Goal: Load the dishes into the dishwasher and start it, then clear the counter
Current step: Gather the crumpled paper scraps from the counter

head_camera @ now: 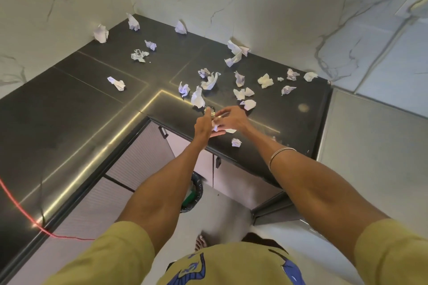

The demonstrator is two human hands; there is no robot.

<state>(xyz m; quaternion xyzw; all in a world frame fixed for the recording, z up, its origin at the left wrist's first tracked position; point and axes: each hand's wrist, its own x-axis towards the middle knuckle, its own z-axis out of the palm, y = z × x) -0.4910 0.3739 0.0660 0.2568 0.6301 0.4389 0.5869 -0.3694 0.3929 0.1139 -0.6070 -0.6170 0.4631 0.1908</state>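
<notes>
My left hand (203, 126) and right hand (232, 119) meet over the worktop (69, 109) edge; both grips curl round a crumpled paper (217, 126) between them. Just right of them lies one paper ball (236, 142); beyond them, scattered paper scraps (209, 81) reach the wall.

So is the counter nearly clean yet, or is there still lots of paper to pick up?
Not nearly. No dishes or dishwasher show here, so that part can't be judged. Right now the left hand and right hand meet over the counter edge with scraps of paper between them. Left to do: many crumpled paper balls lie scattered across the counter, some back by the wall.
</notes>
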